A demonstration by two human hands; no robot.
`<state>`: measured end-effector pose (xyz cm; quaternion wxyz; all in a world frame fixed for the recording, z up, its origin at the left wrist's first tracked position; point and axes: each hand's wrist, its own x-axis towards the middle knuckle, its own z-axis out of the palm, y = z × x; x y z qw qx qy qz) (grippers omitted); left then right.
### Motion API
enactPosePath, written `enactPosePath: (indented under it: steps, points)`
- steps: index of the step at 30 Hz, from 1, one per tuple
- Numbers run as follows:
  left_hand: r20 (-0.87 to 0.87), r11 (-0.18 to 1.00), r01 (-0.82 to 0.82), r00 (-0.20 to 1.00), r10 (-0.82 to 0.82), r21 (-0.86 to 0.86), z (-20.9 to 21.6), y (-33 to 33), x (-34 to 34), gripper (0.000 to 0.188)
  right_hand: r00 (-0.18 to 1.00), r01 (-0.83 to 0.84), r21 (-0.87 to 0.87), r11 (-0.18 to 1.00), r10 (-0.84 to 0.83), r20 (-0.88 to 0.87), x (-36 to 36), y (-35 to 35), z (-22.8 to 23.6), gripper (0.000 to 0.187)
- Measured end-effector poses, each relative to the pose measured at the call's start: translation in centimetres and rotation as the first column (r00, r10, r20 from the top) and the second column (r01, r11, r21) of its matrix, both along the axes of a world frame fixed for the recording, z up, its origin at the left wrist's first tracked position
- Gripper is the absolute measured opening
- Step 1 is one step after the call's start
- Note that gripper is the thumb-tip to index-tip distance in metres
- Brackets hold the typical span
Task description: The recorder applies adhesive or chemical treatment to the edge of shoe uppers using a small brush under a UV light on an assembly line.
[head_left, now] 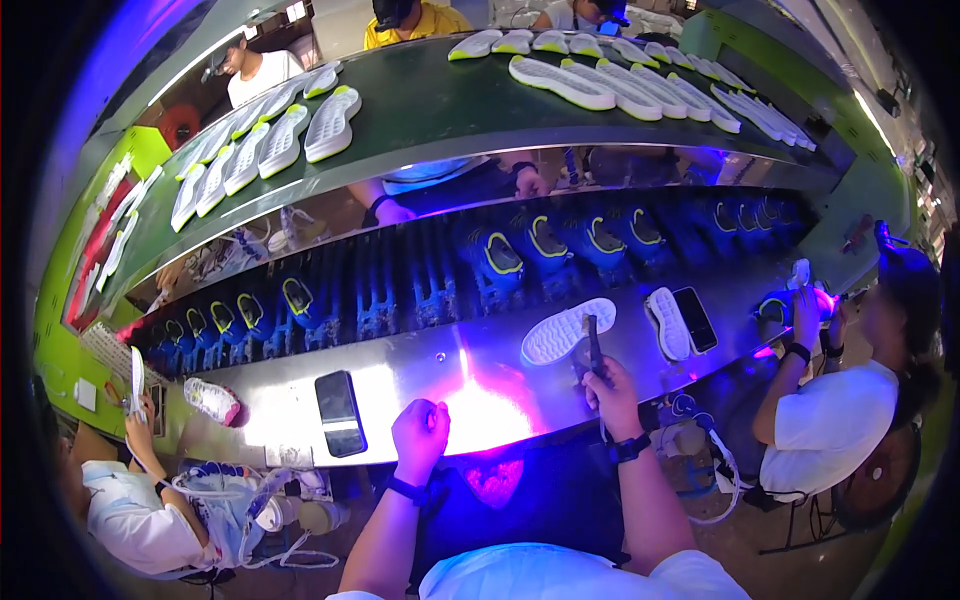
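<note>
My right hand (pixel 612 398) grips a dark, slim brush (pixel 594 350), its tip over the right part of a white shoe sole (pixel 552 336). The sole lies tread-patterned on the metal bench; whether the tip touches it I cannot tell. Close to the front edge, my left hand (pixel 419 432) is curled into a fist, with nothing showing in it. Bright white and violet light (pixel 490 412) falls on the bench between my hands. Another white sole (pixel 669 324) lies farther right, beside a dark phone (pixel 694 319).
A black phone (pixel 341 413) lies left of my hands, and a white shoe (pixel 211 400) farther left. Behind the bench runs a rack (pixel 400 290) of blue shoes. White soles (pixel 283 140) line the green upper belt (pixel 420 110). Co-workers sit at both sides.
</note>
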<state>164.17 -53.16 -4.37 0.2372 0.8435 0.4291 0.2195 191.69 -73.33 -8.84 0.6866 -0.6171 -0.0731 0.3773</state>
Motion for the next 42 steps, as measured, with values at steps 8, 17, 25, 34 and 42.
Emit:
enactPosePath:
  steps: [8,17,25,34,42]
  points:
    - [-0.029,1.000,-0.015,0.999,0.014,-0.012,0.3,-0.3,0.6,0.024,1.000,-0.028,0.009,1.000,0.028,0.012,0.7,-0.2,-0.3,0.024]
    - [-0.041,0.999,-0.027,0.999,0.026,-0.019,0.6,-1.0,1.4,0.025,1.000,-0.008,0.054,0.999,0.008,-0.007,0.7,-1.2,-0.6,0.036]
    - [-0.004,1.000,-0.024,1.000,0.024,-0.016,0.5,-1.4,2.0,0.024,1.000,-0.012,0.065,0.998,0.013,-0.020,1.5,-1.7,-0.8,0.035]
    - [-0.040,1.000,-0.011,0.999,0.010,-0.018,0.2,-1.7,2.2,0.019,0.999,0.016,0.111,0.994,-0.010,-0.051,2.2,-2.2,-1.1,0.030]
    - [-0.066,0.999,-0.015,0.998,0.013,-0.032,0.6,-2.1,2.7,0.019,1.000,-0.012,0.096,0.995,0.014,-0.022,2.7,-2.5,-1.0,0.029]
